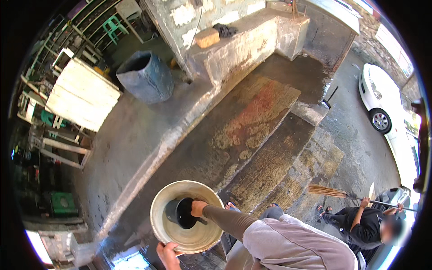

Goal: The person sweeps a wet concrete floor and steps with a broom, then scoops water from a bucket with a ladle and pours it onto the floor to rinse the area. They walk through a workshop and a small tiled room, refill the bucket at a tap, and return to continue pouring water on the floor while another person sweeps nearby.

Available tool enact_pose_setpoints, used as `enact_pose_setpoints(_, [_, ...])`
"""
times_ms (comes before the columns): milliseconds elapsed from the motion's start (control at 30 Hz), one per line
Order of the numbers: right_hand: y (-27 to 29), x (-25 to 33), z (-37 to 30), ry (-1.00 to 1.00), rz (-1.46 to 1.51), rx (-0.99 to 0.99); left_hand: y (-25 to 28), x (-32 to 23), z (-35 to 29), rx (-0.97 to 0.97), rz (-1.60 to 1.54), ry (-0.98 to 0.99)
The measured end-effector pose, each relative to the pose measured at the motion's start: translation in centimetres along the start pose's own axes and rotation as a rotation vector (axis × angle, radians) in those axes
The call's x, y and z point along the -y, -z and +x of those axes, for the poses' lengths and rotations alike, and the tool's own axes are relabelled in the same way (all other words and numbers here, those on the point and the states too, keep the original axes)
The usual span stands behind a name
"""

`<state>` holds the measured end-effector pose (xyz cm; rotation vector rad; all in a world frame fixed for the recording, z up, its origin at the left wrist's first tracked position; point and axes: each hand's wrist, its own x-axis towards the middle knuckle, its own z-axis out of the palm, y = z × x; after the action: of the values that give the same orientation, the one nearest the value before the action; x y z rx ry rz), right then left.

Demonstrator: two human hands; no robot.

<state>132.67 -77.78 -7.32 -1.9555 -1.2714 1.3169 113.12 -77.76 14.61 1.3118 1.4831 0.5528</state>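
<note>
A cream-coloured bucket (211, 236) is below me, its wide mouth turned up. My left hand (168, 254) grips its near rim, thumb over the edge. Inside the bucket is a dark dipper (173, 212), a deep cup with a short handle stub showing at its side. My right hand (198, 208) is closed on the dipper's edge, the arm in a ribbed brown sleeve reaching down into the bucket. How much water the bucket holds, I cannot tell.
Wet concrete steps (292, 162) descend to the right. Past them, a person in black (369, 229) holds a broom (328, 191). A white car (382, 99) stands on the far right. A blue drum (146, 76) and a pale board (83, 94) are at left.
</note>
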Motion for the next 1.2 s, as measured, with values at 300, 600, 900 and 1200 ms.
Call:
enact_pose_setpoints(300, [11.3,5.9,6.0,-0.222,0.510,-0.644,-5.3,-22.6,12.2,0.379,0.171,-0.084])
enact_pose_setpoints(600, [30.0,14.5,-0.4,-0.252,0.266,-0.769,-14.7,-35.0,21.8,0.717,0.339,-0.223])
enact_pose_setpoints(900, [44.0,19.8,-2.8,-0.198,-0.076,-0.968,-20.7,-48.1,23.0,0.882,0.569,-0.121])
enact_pose_setpoints(1200, [40.8,20.4,-3.7,-0.833,-0.396,-1.022,-23.5,-51.8,28.5,1.062,0.518,-0.059])
